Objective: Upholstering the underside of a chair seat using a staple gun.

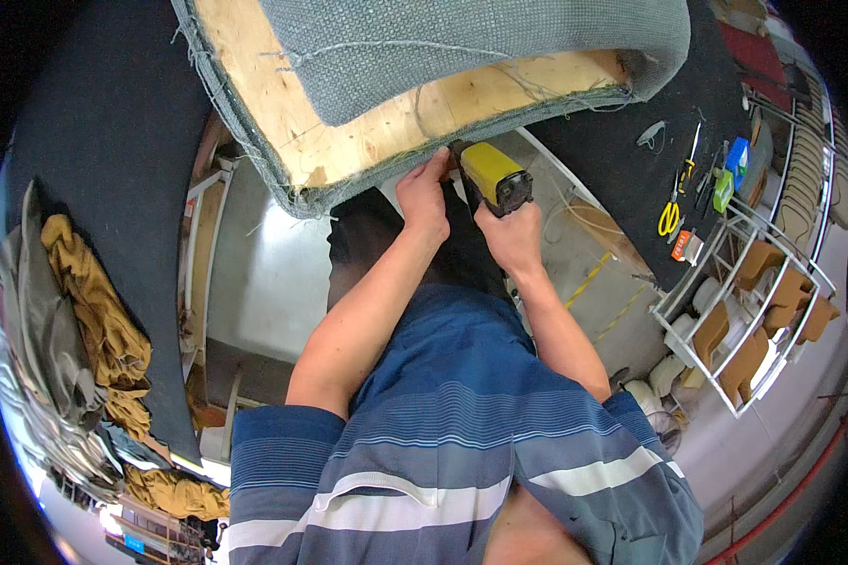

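Observation:
My right hand [512,235] is wrapped round the grip of a yellow and black staple gun [488,168]. Its nose meets the near edge of a plywood panel [358,137] covered in grey-blue woven fabric [443,71]. Just left of the gun, my left hand [422,200] is closed at the same edge, thumb and fingers on the fabric's rim; part of those fingers is hidden beneath it. Across the middle of the panel a fabric flap lies folded back, and loose threads hang from its border.
On the black surface to the right lie yellow-handled scissors [669,218], an orange and white box [687,247], a green item [723,190] and a blue box [739,162]. A white metal rack [740,407] holds brown pieces. Mustard cloth [94,301] hangs over the left table.

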`<action>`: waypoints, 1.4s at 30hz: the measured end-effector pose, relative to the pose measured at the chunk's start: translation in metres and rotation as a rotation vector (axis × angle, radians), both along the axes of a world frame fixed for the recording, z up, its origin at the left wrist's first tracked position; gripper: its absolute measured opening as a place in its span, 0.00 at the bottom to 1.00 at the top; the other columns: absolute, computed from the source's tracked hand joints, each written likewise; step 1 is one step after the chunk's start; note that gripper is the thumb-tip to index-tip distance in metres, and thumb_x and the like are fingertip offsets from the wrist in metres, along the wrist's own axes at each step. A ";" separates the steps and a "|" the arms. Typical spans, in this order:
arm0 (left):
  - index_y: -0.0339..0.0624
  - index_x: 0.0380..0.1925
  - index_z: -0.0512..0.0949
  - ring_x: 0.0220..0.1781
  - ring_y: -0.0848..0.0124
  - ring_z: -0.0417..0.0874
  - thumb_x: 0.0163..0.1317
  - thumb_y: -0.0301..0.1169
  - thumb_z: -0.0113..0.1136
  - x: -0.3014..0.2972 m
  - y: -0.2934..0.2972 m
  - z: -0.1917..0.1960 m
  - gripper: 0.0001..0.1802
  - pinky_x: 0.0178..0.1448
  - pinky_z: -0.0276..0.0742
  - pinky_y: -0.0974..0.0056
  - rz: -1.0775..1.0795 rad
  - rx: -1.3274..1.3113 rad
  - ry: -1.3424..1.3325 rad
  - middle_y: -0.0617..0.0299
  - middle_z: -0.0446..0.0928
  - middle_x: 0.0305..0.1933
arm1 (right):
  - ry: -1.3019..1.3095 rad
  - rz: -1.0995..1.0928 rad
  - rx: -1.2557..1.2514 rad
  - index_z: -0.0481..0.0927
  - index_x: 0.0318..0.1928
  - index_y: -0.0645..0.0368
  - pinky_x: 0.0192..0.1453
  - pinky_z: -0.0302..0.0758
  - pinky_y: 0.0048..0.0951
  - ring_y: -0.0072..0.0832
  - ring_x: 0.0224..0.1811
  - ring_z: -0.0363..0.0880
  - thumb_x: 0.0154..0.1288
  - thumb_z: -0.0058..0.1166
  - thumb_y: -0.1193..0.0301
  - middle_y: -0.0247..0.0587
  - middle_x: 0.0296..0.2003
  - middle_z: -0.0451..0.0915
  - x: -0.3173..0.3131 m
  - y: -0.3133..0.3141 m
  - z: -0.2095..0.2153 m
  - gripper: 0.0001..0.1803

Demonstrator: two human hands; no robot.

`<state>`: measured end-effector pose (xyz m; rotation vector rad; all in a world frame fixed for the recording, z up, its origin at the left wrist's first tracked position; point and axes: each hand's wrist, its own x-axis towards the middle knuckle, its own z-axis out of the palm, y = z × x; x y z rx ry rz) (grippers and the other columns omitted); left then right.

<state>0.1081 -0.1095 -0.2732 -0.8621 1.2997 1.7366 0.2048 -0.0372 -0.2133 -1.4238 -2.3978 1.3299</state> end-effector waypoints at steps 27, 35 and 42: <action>0.41 0.31 0.85 0.35 0.75 0.72 0.67 0.39 0.67 0.000 -0.017 -0.006 0.13 0.39 0.63 0.66 -0.056 0.017 0.042 0.69 0.79 0.32 | -0.036 0.023 -0.012 0.81 0.41 0.66 0.43 0.80 0.42 0.53 0.40 0.86 0.54 0.59 0.76 0.57 0.34 0.84 -0.006 -0.011 0.003 0.13; 0.42 0.34 0.85 0.35 0.75 0.72 0.67 0.40 0.66 0.001 -0.025 -0.012 0.12 0.39 0.64 0.66 -0.053 0.021 0.036 0.67 0.84 0.37 | -0.102 0.039 0.013 0.81 0.45 0.64 0.47 0.79 0.41 0.51 0.43 0.85 0.53 0.59 0.76 0.56 0.38 0.85 -0.017 -0.014 0.011 0.16; 0.41 0.36 0.86 0.37 0.76 0.73 0.67 0.39 0.66 0.000 -0.029 -0.012 0.12 0.39 0.64 0.67 -0.069 0.041 0.068 0.67 0.84 0.38 | -0.058 0.039 -0.024 0.81 0.41 0.67 0.44 0.80 0.41 0.51 0.39 0.86 0.52 0.60 0.75 0.57 0.34 0.84 -0.004 -0.014 0.002 0.14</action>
